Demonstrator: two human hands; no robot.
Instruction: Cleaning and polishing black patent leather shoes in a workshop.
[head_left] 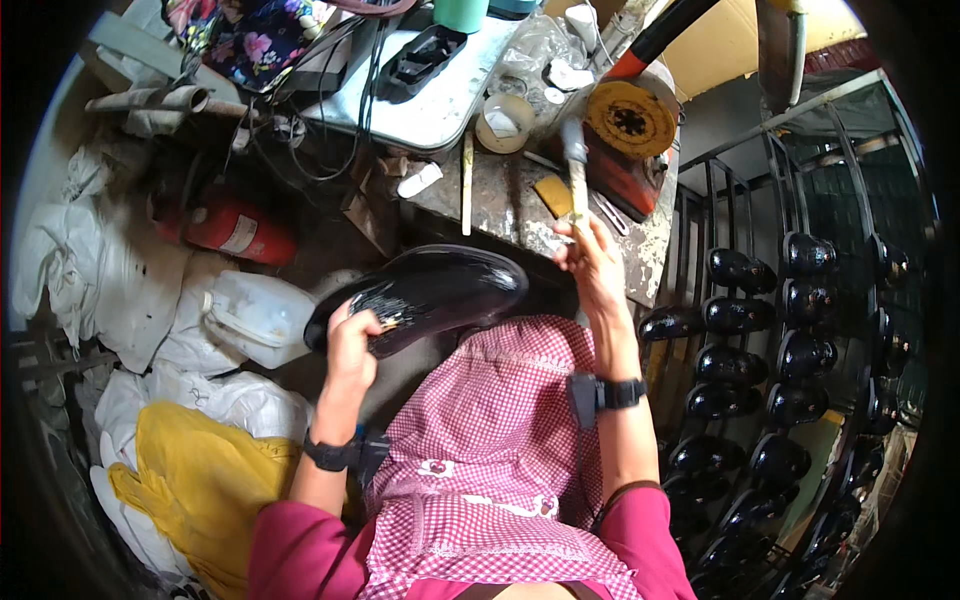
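1. Currently, a glossy black shoe piece (440, 280) is held at its left end by the left hand (350, 345), the fingers and thumb being closed on it.
2. A brush (579, 195) is gripped by its handle in the right hand (597, 262), with its head raised over the counter (495, 190).
3. The shoe piece is held over the lap, just short of the counter's front edge; its right end and the right hand are separated by a gap.
4. On the right, room is bounded by a metal rack (845, 150), by which rows of black shoes (742, 270) are carried.
5. On the left, the space beside the left hand is taken up by a whitish jug (262, 315), whose contents cannot be told, and a yellow cloth (205, 480).
6. Whitish material is contained in an open round tub (505, 122), set near the brush head.
7. A green container (460, 12) is cut off by the upper border; its inside is not shown.
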